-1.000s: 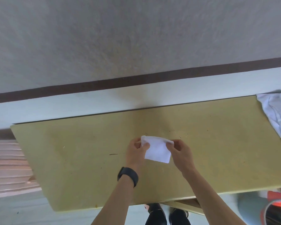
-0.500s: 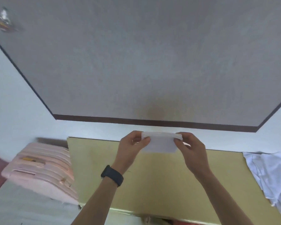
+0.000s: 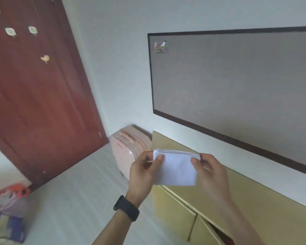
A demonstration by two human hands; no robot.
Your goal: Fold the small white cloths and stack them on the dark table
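A folded white cloth (image 3: 176,169) is pinched at its top corners by the left hand (image 3: 142,171) and right hand (image 3: 210,172), held above the yellow worktop (image 3: 254,200); stacking it likely remains, with no dark table in sight.

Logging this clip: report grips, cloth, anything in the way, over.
Left grip and right grip each pinch a top corner of the folded cloth. Cloth held in the air, not stacked. Nothing in the way; stacking spot out of view.
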